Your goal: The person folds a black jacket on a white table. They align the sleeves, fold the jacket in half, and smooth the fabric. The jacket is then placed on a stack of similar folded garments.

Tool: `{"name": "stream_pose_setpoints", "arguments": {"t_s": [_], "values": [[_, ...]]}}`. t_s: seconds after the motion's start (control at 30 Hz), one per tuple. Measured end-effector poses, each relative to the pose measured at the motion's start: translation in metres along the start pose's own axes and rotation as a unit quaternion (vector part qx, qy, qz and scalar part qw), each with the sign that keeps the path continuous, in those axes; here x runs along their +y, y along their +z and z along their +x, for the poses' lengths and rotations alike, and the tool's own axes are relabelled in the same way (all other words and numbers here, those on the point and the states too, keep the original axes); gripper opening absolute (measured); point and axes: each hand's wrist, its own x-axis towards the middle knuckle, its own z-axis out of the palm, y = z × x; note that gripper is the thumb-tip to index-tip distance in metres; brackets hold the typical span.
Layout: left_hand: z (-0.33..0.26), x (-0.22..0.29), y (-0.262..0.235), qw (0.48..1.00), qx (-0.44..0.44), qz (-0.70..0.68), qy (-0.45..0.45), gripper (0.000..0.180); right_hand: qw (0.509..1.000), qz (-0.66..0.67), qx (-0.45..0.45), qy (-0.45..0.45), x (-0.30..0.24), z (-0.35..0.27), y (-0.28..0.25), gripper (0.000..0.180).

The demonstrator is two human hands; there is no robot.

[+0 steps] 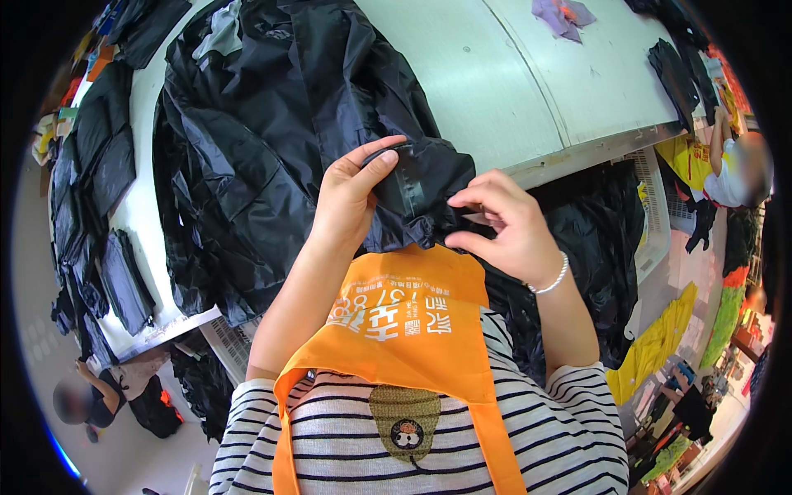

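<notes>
A black jacket (256,148) of thin, shiny fabric lies spread over the pale worktable, its near edge hanging toward my body. With thumb and forefinger, my left hand (351,186) pinches a gathered part of the jacket, perhaps a sleeve end, and holds it raised before the orange apron. A paler strip or seam shows on the held cloth. My right hand (511,227) is at the right side of this gathered part, fingers curled, thumb below and fingertips touching the fabric. Something small may sit between its fingers; I cannot make it out.
Folded black garments (95,157) lie along the table's left side. A lilac cloth (563,16) rests at the far right. Beside my right arm, a white basket (652,219) holds black clothing. Yellow cloth (660,338) lies beyond it. Other people are at the left and right edges.
</notes>
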Motion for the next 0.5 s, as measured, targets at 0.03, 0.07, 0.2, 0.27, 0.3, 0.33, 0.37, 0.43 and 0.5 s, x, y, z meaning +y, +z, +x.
{"name": "stream_pose_setpoints", "arguments": {"t_s": [0.03, 0.07, 0.2, 0.27, 0.3, 0.33, 0.37, 0.43, 0.5], "values": [[0.0, -0.001, 0.0, 1.0, -0.001, 0.0, 0.003, 0.024, 0.999, -0.048, 0.011, 0.013, 0.003, -0.001, 0.006, 0.035], [-0.001, -0.002, 0.001, 1.0, -0.001, -0.001, 0.007, 0.026, 0.998, -0.053, 0.023, 0.014, 0.004, -0.001, 0.01, 0.032], [0.0, -0.003, -0.002, 0.997, -0.031, -0.064, 0.017, 0.033, 0.996, -0.058, 0.069, -0.008, 0.015, -0.004, 0.015, 0.021], [-0.002, -0.003, 0.002, 0.997, -0.025, -0.063, 0.033, 0.038, 0.996, 0.024, 0.082, -0.011, 0.012, -0.004, 0.012, 0.016], [-0.004, -0.003, 0.004, 0.997, -0.021, -0.063, 0.041, 0.041, 0.994, 0.065, 0.088, -0.013, 0.011, -0.004, 0.011, 0.014], [-0.005, -0.001, 0.007, 0.996, -0.014, -0.06, 0.065, 0.051, 0.991, 0.087, 0.094, -0.04, 0.017, -0.005, 0.006, 0.009], [-0.007, 0.001, 0.007, 0.996, -0.023, -0.051, 0.075, 0.054, 0.966, 0.211, 0.143, -0.043, 0.022, -0.004, 0.008, 0.006], [-0.01, 0.006, 0.005, 0.994, -0.043, -0.03, 0.095, 0.059, 0.958, 0.19, 0.21, 0.032, 0.029, 0.0, -0.008, 0.008], [-0.013, 0.011, 0.007, 0.994, -0.057, -0.023, 0.093, 0.075, 0.97, 0.153, 0.187, 0.035, 0.04, 0.015, -0.011, 0.024]]}}
